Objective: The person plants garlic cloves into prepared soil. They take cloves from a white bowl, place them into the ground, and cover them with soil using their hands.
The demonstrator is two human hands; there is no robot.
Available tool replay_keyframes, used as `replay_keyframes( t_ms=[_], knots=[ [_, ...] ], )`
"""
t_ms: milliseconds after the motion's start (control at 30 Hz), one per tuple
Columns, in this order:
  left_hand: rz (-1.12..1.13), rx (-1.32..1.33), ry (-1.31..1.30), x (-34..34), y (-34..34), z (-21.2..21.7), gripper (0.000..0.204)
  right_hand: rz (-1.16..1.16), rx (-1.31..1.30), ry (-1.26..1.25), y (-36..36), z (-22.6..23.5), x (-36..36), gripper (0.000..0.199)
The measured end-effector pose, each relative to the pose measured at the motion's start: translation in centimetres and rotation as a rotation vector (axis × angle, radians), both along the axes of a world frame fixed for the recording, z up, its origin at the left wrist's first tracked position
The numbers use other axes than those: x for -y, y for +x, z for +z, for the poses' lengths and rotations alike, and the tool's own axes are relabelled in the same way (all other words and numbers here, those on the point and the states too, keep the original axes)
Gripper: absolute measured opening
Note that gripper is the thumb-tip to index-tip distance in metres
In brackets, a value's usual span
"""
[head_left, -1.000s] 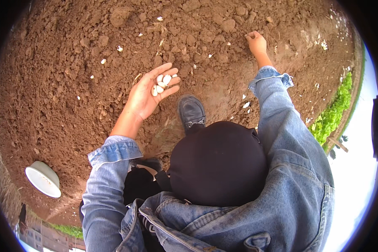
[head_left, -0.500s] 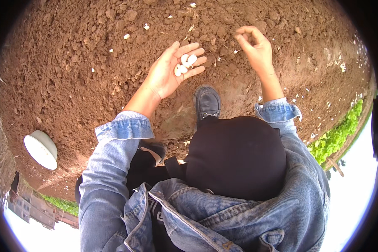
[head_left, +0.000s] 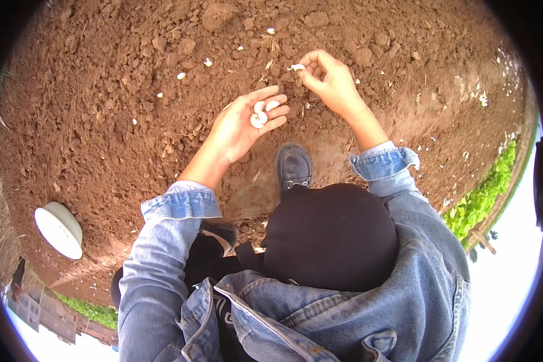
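Observation:
My left hand (head_left: pixel 238 123) is palm up with its fingers stretched out, holding several white garlic cloves (head_left: pixel 259 118) in the cupped palm and along the fingers. To its right and a little farther out, my right hand (head_left: pixel 332 83) is closed in a pinch just above the soil. A small white piece, seemingly a garlic clove (head_left: pixel 297 67), sticks out at its fingertips. Other white cloves (head_left: pixel 181 76) lie spaced out on the brown soil (head_left: pixel 133 66), beyond and to the left of my left hand.
A white bowl (head_left: pixel 58 230) stands tilted in view on the soil at the left. My black shoe (head_left: pixel 294 166) is planted below my hands. Clods and white flakes dot the ground, with green leafy plants (head_left: pixel 482 193) at the right edge.
My right hand has moved left toward my left hand, and a white piece now shows at its fingertips. The cloves in my left palm have shifted slightly. The whole scene sits lower in view.

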State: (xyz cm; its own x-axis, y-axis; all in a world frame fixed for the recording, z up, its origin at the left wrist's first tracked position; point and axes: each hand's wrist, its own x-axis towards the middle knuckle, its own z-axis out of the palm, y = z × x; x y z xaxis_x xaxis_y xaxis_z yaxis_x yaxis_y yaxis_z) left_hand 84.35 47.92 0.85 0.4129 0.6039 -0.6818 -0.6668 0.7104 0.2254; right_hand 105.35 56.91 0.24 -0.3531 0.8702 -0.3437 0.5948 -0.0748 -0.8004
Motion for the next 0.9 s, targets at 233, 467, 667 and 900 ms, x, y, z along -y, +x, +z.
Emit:
replay_keyframes(
  t_ms=[233,467,667,900],
  knots=[
    [0.008,-0.009,-0.024,0.2,-0.1,-0.4,0.048,-0.086,0.394,0.349,4.1,-8.6,-10.2,0.02],
    [0.017,-0.012,-0.014,0.1,-0.4,-0.6,0.05,0.012,0.345,0.696,3.0,-12.6,-11.2,0.013],
    [0.027,-0.016,-0.003,-0.3,-0.3,-0.4,0.051,0.194,0.636,0.754,3.3,-13.3,-11.6,0.006],
    [0.093,0.006,0.085,-1.4,-0.9,0.6,0.053,0.197,0.761,0.738,2.7,-10.9,-11.7,0.022]
  ],
)
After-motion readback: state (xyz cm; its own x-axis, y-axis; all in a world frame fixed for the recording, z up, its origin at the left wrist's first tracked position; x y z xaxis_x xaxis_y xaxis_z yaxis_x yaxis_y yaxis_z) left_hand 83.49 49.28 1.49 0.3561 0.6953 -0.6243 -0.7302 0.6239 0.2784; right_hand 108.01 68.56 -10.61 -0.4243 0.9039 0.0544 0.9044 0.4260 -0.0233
